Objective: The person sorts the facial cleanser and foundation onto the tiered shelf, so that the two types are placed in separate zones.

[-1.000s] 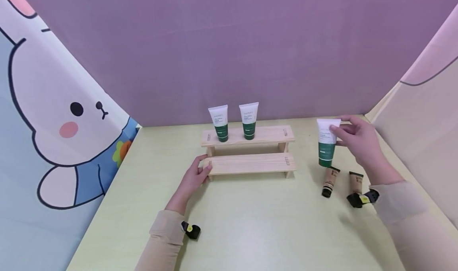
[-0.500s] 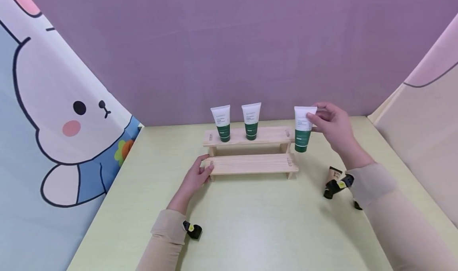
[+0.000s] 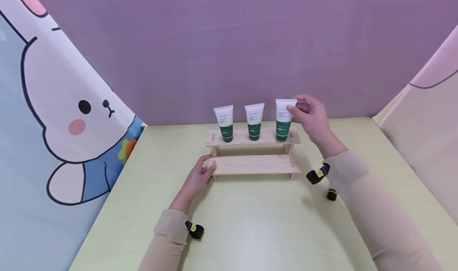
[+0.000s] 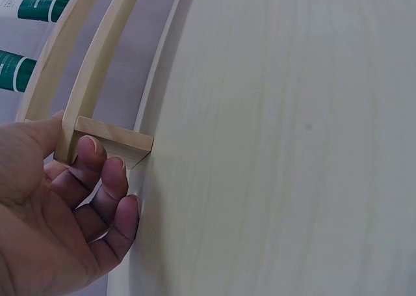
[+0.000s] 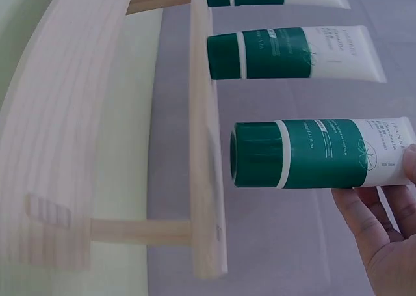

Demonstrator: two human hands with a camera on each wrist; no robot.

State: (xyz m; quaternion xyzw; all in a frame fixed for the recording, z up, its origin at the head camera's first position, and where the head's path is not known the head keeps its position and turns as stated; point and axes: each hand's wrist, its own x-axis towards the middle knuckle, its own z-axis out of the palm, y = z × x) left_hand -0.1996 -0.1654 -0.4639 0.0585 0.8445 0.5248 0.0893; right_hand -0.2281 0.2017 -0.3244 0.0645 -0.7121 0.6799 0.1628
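Observation:
A two-step wooden display rack (image 3: 250, 165) stands on the table. My left hand (image 3: 200, 173) grips the left end of its lower board, thumb on top; the left wrist view shows the fingers curled beside the rack's leg (image 4: 114, 140). Two white-and-green squeeze tubes stand cap down on the upper board, one at the left (image 3: 226, 123) and one in the middle (image 3: 254, 121). My right hand (image 3: 312, 117) pinches a third squeeze tube (image 5: 325, 154) by its white end, upright over the upper board's right part. In the right wrist view, a thin gap shows between its cap and the board.
A small tube's black cap (image 3: 332, 194) shows on the table (image 3: 250, 231) beside my right sleeve, which hides the rest of it. A purple backdrop (image 3: 232, 52) rises behind the rack. Printed cloth walls flank both sides, a cartoon rabbit (image 3: 64, 96) on the left one.
My right hand has carried the third squeeze tube leftward from the table's right side to over the upper board. The right forearm now covers most of the small tan tubes. My left hand stays put.

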